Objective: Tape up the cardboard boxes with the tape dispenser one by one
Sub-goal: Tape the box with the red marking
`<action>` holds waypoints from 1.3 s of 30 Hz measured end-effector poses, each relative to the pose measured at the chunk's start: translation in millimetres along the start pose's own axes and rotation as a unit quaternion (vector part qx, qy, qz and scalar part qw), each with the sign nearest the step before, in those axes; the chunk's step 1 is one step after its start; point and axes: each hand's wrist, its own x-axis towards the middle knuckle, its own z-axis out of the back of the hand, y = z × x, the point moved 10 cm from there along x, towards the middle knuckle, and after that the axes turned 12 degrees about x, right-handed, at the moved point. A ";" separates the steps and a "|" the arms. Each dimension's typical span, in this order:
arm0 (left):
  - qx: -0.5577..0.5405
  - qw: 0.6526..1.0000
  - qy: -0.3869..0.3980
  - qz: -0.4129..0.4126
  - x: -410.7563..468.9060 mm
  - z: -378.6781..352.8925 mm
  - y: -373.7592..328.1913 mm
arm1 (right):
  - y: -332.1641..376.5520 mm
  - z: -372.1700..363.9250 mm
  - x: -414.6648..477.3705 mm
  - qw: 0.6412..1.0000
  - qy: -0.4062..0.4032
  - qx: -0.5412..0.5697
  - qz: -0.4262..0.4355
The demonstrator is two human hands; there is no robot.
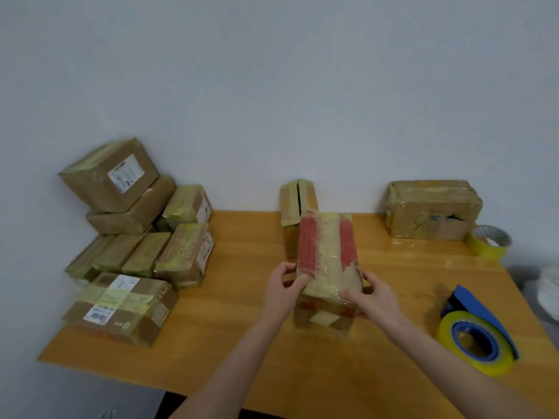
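Note:
A cardboard box with red stripes (328, 252) and clear tape over its top sits in the middle of the wooden table (242, 328). My left hand (282, 287) grips its near left corner. My right hand (373, 296) holds its near right corner, fingers curled over the taped edge. A blue tape dispenser (476, 331) with a yellowish tape roll lies on the table to the right, apart from both hands. Behind the striped box stands a narrow box (298, 204) with an open slit on top.
Several taped boxes are stacked at the table's left end (136, 237). A large crumpled taped box (432, 208) stands at the back right, with a spare tape roll (490, 241) beside it. White wall behind; something white (549, 291) lies off the right edge.

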 end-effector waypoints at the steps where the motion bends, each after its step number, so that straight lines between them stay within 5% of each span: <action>1: -0.012 1.000 0.021 -0.005 0.3 -10.3 -0.4 | -3.2 8.9 -3.5 1.000 -0.022 0.005 0.000; 5: -0.062 0.995 0.083 -0.012 -5.2 -42.5 -7.5 | -17.8 40.0 -22.6 0.995 -0.098 0.018 -0.004; 10: -0.053 0.995 0.086 0.004 -20.6 -46.9 6.0 | -33.2 44.6 -39.5 0.995 -0.096 0.001 -0.023; 23: -0.010 0.993 -0.114 0.006 -36.0 119.6 26.7 | 40.0 -96.5 -29.6 0.993 0.093 -0.027 0.060; 29: 0.002 0.990 -0.137 0.009 21.3 174.4 35.9 | 76.0 -162.9 27.3 0.990 0.105 -0.039 0.089; 39: 0.043 0.996 -0.051 0.053 186.1 222.1 93.9 | 91.1 -273.1 155.4 0.998 0.035 0.000 0.057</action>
